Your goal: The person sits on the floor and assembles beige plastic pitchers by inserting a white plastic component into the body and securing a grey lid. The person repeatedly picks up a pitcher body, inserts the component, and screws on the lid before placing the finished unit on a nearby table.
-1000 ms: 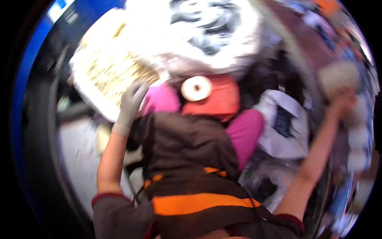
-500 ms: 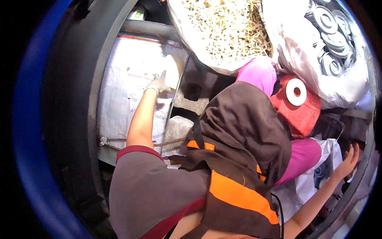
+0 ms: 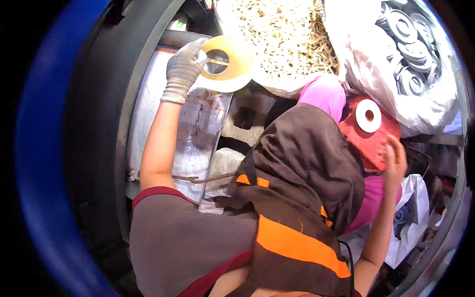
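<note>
My left hand (image 3: pixel 184 69), in a pale knitted glove, grips the left edge of a cream-coloured flanged ring (image 3: pixel 240 67). A narrow light strip crosses the ring's hole. Both are above the far end of the white printed sacking (image 3: pixel 193 163). My bare right hand (image 3: pixel 394 156) is raised beside the red cloth (image 3: pixel 368 148), its slightly blurred fingers apart and nothing visible in them. On that cloth lies a white ring (image 3: pixel 360 119) with a round hole, just beyond the right hand's fingertips.
An open sack of beige curled strips (image 3: pixel 282 44) stands at the far middle. Many grey round flanged parts (image 3: pixel 413 81) fill a clear plastic bag at far right. Concrete blocks (image 3: pixel 242 132) sit beside the sacking, and a dark metal frame (image 3: pixel 129 99) runs along the left.
My left hand has picked the cream ring up off the sacking and raised it. My right hand has come from the right-hand rim inward to the red cloth.
</note>
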The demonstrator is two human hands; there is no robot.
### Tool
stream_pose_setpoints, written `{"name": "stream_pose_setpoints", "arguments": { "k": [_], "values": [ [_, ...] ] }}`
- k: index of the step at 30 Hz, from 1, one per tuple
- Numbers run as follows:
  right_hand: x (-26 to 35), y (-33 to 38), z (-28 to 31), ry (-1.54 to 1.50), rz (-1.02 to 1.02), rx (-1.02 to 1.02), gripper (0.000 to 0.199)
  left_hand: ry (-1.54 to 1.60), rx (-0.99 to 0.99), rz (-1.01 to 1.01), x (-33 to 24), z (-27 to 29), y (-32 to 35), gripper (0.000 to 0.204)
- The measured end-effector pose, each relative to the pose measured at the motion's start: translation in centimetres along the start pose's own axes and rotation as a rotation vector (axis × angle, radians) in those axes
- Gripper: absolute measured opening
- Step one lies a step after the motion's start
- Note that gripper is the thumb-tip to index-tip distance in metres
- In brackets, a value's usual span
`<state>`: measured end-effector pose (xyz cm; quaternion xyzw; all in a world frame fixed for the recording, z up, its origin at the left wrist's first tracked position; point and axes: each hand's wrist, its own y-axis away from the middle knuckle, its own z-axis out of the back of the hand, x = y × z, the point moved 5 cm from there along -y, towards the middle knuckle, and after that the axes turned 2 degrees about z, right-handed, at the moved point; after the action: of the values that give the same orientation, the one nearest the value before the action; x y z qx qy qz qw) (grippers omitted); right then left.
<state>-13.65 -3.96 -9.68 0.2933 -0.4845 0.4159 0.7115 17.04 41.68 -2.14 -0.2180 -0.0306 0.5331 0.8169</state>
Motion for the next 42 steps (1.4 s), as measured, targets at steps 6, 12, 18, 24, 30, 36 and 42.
{"name": "stream_pose_setpoints", "arguments": {
  "k": [6, 12, 18, 24, 30, 36, 42],
  "values": [
    [8.2, 1.6, -11.2, -0.362, 0.176, 0.198, 0.053, 0.171, 0.038, -0.429, -16.2, 5.5, -0.1, 0.032],
    [7.2, 0.7, -8.6, -0.006, 0.420, -0.257, 0.037, 0.828, 0.344, -0.292, -23.2, 5.1, 1.0, 0.027],
    [10.0, 7.2, -5.2, 0.578, 1.065, -0.147, 0.030, 1.165, 0.757, -0.217, -24.3, -3.6, -0.3, 0.045],
    [8.0, 12.2, -7.1, 0.087, 0.904, 0.472, 0.042, 1.020, 1.590, 0.021, -29.3, -8.2, 8.7, 0.053],
    [2.8, 6.5, -5.2, -0.375, 0.239, 0.049, 0.045, 1.261, 1.681, -0.110, -31.2, -7.7, 9.4, 0.032],
    [3.0, 7.9, -4.9, -0.198, 0.356, 0.018, 0.041, 1.528, 1.019, 0.279, -29.4, -8.4, 10.1, 0.037],
    [4.7, 9.0, -4.8, -0.073, 0.453, -0.053, 0.034, 0.975, 0.173, 0.057, -21.2, -11.0, -1.8, 0.046]
  ]
}}
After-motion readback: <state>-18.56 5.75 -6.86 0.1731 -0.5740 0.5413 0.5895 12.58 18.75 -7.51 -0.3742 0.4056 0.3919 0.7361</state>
